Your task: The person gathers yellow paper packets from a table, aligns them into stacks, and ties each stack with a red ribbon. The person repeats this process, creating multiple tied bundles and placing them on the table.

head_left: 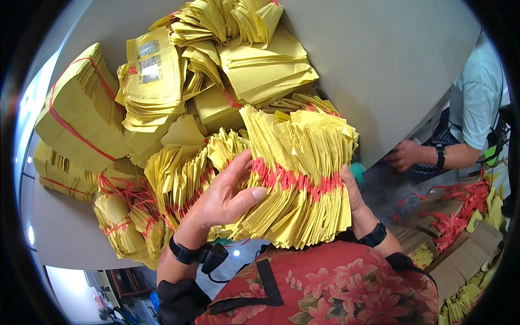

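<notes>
A thick row of folded yellow paper bundles (300, 142), each banded in red around its middle, stands on edge between my hands at the table's near edge. My left hand (231, 191) lies against its left end, thumb over the front and fingers partly behind. My right hand (354, 195) presses on the right end, its fingers mostly hidden. Just left of this row, touching it, is another row of red-banded yellow bundles (174, 174). Behind them lie loose yellow paper stacks (264, 65) and a stack with silvery printed squares (150, 81).
Large yellow paper stacks (81, 109) tied with red strip fill the left of the round table (365, 48). A co-worker's hand (402, 156) is beyond the table's right edge. Cardboard boxes (467, 260) with red strips (451, 219) and yellow paper stand at lower right.
</notes>
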`<state>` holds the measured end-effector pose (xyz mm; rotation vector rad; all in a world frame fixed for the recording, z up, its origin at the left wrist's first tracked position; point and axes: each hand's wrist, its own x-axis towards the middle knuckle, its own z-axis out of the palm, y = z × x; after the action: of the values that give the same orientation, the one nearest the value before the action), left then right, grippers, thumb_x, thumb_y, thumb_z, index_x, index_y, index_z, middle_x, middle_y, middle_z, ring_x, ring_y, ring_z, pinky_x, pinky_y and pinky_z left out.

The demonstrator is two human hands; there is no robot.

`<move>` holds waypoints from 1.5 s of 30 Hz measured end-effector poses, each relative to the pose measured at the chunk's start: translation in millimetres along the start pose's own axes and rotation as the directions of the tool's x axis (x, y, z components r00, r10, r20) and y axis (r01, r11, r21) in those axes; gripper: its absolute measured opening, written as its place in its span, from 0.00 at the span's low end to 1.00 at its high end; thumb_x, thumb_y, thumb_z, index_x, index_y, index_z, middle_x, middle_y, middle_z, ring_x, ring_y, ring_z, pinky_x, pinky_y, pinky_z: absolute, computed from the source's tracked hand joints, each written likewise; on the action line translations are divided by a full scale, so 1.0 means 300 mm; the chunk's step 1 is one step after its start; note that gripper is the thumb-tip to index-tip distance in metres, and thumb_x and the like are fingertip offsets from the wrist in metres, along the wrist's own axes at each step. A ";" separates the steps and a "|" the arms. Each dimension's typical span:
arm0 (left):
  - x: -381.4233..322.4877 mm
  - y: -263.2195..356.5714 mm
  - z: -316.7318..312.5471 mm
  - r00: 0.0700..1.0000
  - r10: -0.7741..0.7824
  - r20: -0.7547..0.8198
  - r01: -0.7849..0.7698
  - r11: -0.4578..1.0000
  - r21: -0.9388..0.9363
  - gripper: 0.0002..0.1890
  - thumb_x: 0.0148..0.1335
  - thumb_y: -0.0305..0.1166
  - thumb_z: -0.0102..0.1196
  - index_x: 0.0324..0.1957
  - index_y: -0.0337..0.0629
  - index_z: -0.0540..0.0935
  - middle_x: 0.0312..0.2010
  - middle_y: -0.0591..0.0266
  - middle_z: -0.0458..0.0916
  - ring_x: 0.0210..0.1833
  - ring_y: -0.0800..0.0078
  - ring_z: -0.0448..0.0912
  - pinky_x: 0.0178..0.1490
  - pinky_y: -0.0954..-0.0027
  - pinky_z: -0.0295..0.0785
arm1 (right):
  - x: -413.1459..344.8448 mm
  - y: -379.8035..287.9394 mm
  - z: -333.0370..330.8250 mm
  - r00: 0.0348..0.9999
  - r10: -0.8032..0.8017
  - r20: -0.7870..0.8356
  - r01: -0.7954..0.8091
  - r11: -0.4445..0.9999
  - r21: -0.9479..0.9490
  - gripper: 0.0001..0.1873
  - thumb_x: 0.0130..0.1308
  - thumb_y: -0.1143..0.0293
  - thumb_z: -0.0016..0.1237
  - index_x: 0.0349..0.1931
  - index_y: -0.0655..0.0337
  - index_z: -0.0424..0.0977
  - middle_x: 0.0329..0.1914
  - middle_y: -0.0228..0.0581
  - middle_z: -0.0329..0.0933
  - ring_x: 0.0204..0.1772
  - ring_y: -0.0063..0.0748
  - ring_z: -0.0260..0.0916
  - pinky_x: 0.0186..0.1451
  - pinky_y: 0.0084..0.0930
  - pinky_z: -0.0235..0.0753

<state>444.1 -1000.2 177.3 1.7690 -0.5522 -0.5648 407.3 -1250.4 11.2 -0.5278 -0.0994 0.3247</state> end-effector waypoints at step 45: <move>0.095 0.250 -0.326 0.848 0.145 -0.510 0.249 0.740 0.625 0.28 0.72 0.50 0.56 0.53 0.30 0.82 0.38 0.46 0.88 0.40 0.65 0.86 0.45 0.63 0.80 | 0.115 0.041 0.027 1.000 -0.019 -0.013 0.018 1.000 -0.024 0.42 0.74 0.38 0.42 0.75 0.62 0.55 0.74 0.51 0.65 0.71 0.49 0.68 0.72 0.47 0.72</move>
<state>521.5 -964.4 270.7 2.5249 -0.3158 0.1606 435.0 -1225.3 12.3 -0.5520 -0.0957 0.3024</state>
